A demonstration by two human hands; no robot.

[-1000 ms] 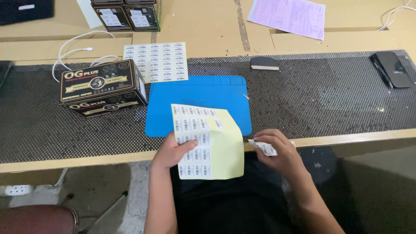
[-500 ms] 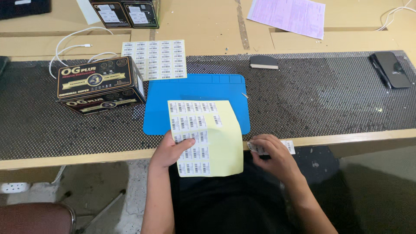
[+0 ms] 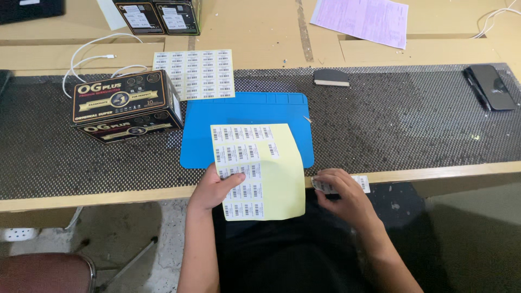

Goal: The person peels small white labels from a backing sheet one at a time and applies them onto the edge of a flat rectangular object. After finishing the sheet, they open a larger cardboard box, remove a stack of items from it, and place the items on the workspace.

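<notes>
My left hand (image 3: 216, 188) grips the lower left edge of a yellow backing sheet (image 3: 282, 179) that carries several white barcode labels on its left and top. The sheet hangs over the table's front edge, just below a blue work mat (image 3: 244, 114). My right hand (image 3: 342, 192) is to the right of the sheet, at the table's wooden front edge, pinching a small peeled white label (image 3: 323, 186) between its fingertips. Another white label (image 3: 361, 183) sticks on the table edge beside that hand.
A black and gold box (image 3: 126, 106) stands left of the mat. A full label sheet (image 3: 196, 74) lies behind the mat. Further off are a dark scraper (image 3: 331, 78), a phone (image 3: 491, 87), a white cable (image 3: 92, 59), a pink paper (image 3: 361, 19) and two dark boxes (image 3: 157, 15).
My right hand has pulled a label off the sheet and drifted right along the table edge. The sheet has shifted slightly left and up in my left hand.
</notes>
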